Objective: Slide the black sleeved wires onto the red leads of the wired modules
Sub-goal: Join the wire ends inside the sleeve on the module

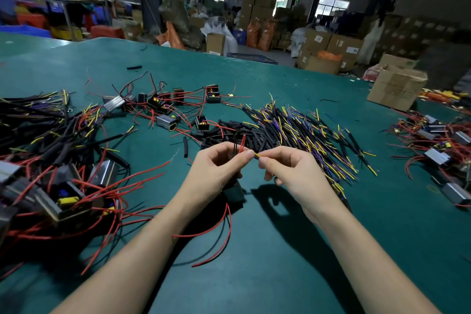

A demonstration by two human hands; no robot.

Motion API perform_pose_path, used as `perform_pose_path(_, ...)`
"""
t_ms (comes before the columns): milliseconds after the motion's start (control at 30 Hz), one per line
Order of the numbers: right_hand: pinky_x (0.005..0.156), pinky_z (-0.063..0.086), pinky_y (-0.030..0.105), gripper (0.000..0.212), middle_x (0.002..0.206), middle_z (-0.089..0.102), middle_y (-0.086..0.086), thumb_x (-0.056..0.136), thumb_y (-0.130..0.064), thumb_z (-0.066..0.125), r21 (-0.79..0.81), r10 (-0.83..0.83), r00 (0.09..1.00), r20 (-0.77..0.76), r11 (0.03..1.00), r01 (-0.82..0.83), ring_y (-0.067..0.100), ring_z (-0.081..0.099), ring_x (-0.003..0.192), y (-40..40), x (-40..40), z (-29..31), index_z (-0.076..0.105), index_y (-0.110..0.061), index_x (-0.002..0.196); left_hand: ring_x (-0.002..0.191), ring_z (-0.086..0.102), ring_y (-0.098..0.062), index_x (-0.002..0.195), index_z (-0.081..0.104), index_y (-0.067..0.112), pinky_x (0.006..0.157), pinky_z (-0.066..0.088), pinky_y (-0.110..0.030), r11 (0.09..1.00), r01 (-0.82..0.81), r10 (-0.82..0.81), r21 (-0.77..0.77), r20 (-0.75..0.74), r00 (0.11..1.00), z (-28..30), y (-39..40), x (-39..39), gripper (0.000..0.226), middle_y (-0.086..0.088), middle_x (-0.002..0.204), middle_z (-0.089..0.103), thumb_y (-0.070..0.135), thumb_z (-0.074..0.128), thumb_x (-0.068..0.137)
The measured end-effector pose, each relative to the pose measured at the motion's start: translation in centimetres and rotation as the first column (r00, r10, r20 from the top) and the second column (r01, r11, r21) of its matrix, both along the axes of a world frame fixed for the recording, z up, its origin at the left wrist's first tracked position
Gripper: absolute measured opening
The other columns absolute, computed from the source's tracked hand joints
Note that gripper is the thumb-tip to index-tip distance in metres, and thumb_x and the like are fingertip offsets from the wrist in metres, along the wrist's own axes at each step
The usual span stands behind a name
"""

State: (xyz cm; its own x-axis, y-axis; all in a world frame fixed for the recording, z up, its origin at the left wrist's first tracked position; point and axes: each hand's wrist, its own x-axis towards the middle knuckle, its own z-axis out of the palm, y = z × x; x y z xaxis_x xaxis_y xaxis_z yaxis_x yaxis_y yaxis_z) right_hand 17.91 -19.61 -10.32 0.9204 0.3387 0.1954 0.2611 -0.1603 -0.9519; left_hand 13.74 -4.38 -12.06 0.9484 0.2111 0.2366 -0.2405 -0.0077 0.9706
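the person's left hand [219, 160] and right hand [293, 171] meet just above the green table [280, 250]. the left hand's grip is curled round a dark wired module [233, 190] that hangs under it, and its fingers pinch a red lead [242, 143] that points up, tipped a bit to the right. the right hand's grip pinches a thin yellow wire end [257, 155]. that wire lies sideways, pointing left at the left fingertips. just behind the hands a big pile of black sleeved wires [293, 127] fans out on the table. more modules with red leads [66, 186] lie in a heap at the left.
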Motion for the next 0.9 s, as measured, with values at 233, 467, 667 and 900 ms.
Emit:
perform_pose_path(233, 0.052, 0.038, 0.016, 0.008, 0.073, 0.067, 0.002, 0.089, -0.008, 0.062, 0.095, -0.019, 0.993, -0.115, 0.995, 0.03, 0.007, 0.057, 0.058, -0.02, -0.2, -0.03, 0.069, -0.012, 0.087, 0.041, 0.041, 0.001, 0.089, 0.065, -0.006, 0.043, 0.031, -0.008, 1.0, -0.014, 0.014, -0.023, 0.001, 1.0, -0.08, -0.17, 0.0, 0.022, -0.008, 0.06, 0.047, 0.016, 0.063, 0.09)
perform_pose_path(467, 0.05, 0.042, 0.014, 0.005, 0.063, 0.067, -0.002, 0.094, -0.01, 0.057, 0.219, -0.093, 0.976, -0.199, 0.966, 0.137, 0.005, 0.054, 0.049, 0.26, -0.21, -0.2, 0.06, -0.01, 0.09, 0.04, 0.036, -0.002, 0.071, 0.061, 0.004, 0.042, 0.03, -0.011, 1.0, 0.013, -0.013, -0.007, -0.037, 0.999, -0.04, -0.22, -0.15, 0.023, -0.002, 0.053, 0.049, 0.018, 0.065, 0.088)
perform_pose_path(667, 0.043, 0.037, 0.012, 0.008, 0.059, 0.066, -0.003, 0.093, -0.009, 0.058, 0.198, -0.115, 0.976, -0.185, 0.968, 0.152, 0.005, 0.045, 0.041, 0.5, -0.3, -0.32, 0.059, -0.012, 0.086, 0.037, 0.03, -0.002, 0.053, 0.06, 0.019, 0.04, 0.027, -0.011, 0.999, 0.034, -0.033, 0.001, -0.062, 0.997, 0.05, -0.14, -0.22, 0.036, 0.009, 0.04, 0.042, 0.019, 0.065, 0.089)
perform_pose_path(900, 0.042, 0.028, 0.014, 0.007, 0.064, 0.056, -0.006, 0.087, -0.019, 0.068, 0.074, 0.008, 0.991, -0.136, 0.997, 0.002, 0.007, 0.036, 0.048, 0.25, -0.32, -0.51, 0.068, -0.016, 0.081, 0.04, 0.035, -0.003, 0.077, 0.066, -0.002, 0.04, 0.029, -0.011, 0.999, -0.007, 0.005, -0.046, -0.047, 0.999, 0.1, -0.2, -0.19, 0.024, -0.012, 0.063, 0.049, 0.017, 0.062, 0.09)
